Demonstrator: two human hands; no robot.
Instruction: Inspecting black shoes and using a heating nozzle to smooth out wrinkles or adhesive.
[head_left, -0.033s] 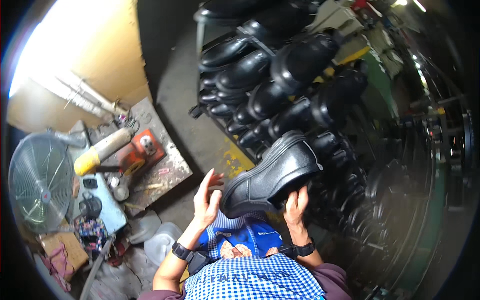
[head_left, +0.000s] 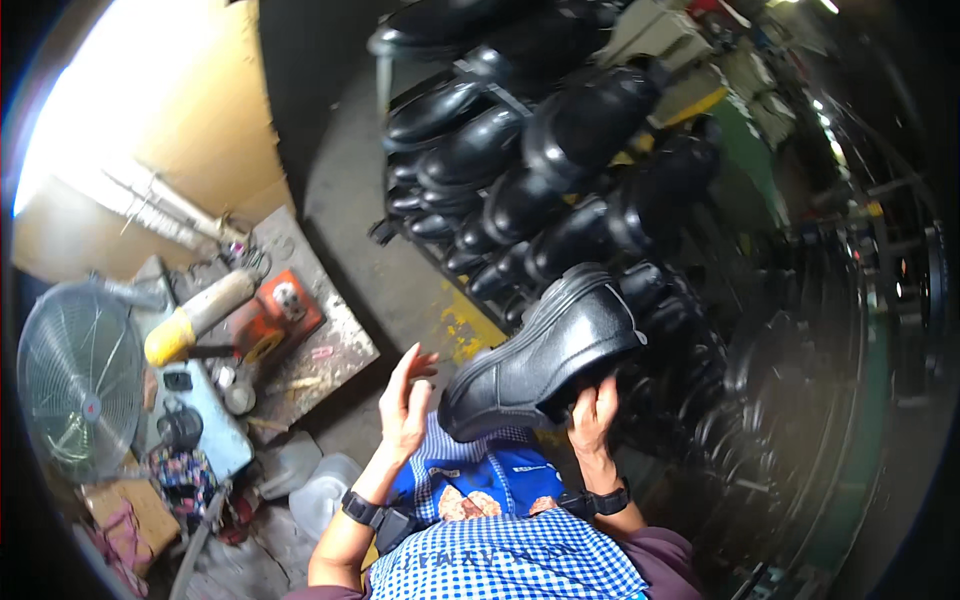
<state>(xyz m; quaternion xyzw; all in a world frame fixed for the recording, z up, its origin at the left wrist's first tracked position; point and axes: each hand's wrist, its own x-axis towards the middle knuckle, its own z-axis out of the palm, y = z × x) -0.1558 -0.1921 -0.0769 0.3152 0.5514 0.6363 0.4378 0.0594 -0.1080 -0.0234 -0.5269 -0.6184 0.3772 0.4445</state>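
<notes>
Above the lap, right hand [head_left: 592, 415] fingers gripping black boot [head_left: 545, 355], left hand [head_left: 405, 400] fingers spread, unchanged.

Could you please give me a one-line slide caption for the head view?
Right hand lifts a black boot beside the open left hand, before racked boots.

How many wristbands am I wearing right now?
2: one black wristband on the left wrist, below the open left hand; another black wristband on the right wrist, below the right hand holding the black boot.
</notes>
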